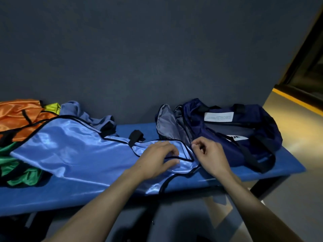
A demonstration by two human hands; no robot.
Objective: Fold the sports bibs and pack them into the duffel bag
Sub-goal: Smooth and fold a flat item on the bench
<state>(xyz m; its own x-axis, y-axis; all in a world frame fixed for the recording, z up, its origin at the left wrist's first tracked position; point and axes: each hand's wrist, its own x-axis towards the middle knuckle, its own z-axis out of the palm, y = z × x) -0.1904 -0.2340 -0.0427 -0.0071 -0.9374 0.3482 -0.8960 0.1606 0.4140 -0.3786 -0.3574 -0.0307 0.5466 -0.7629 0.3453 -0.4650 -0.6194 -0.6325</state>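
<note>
Sliding is the main risk: the light-blue bib (70, 151) is glossy satin spread across the blue bench (272, 165), its near edge at the front lip, so a careless tug could send it off — or drag the orange bib (19, 117) and green bib (15, 170) it overlaps. The open navy duffel bag (241, 135) sits just beside its strap end. The left hand (155, 159) pinches the black-trimmed strap edge; the right hand (209, 154) is curled beside it — whether it pinches fabric, I cannot tell. The bag's interior is hidden, its label unreadable.
</note>
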